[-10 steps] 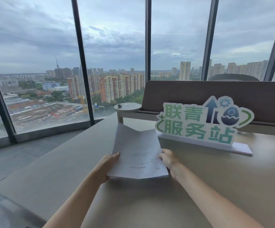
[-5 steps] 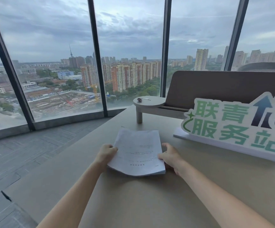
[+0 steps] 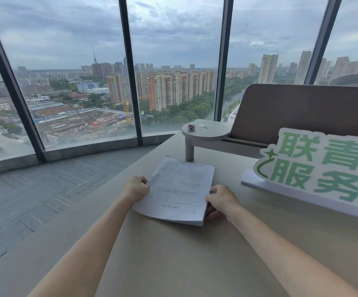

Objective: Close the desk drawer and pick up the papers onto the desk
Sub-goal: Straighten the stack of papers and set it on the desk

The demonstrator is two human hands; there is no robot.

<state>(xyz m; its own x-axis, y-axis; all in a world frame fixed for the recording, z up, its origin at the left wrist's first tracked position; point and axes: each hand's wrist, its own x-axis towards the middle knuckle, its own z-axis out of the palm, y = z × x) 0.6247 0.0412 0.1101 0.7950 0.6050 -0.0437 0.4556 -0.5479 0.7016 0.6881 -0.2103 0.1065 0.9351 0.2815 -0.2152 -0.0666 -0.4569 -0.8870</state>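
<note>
Both hands on one stack of papers (image 3: 177, 190), one at each side. Left hand (image 3: 136, 188) curled shut on the left edge of the papers, fingers tucked against the sheets. Right hand (image 3: 221, 201) curled shut on the right edge, thumb on top, fingers down beside and under the stack. Bare arms reaching in from the near side.

Papers lying on the desk (image 3: 173, 254), near its left part, tilted a little, with the far left corner bent up. Small dark print on the top sheet, too tiny to read. Near right corner of the stack looking thick, many sheets.

Just beyond the papers, a small round shelf (image 3: 203, 130) on one short leg (image 3: 189, 152), with a tiny dark thing (image 3: 191, 126) and a little white strip (image 3: 202, 126) on top. Behind the shelf, a brown panel (image 3: 302, 112) standing up on the desk. To the right of the papers, well apart, a white sign (image 3: 315, 168) with big green letters, cut off at the right edge. No drawer in view.

Far away, tall windows (image 3: 73, 61) with dark frames, a city and grey clouds outside. Grey carpet floor (image 3: 34, 200) to the left of the desk.
</note>
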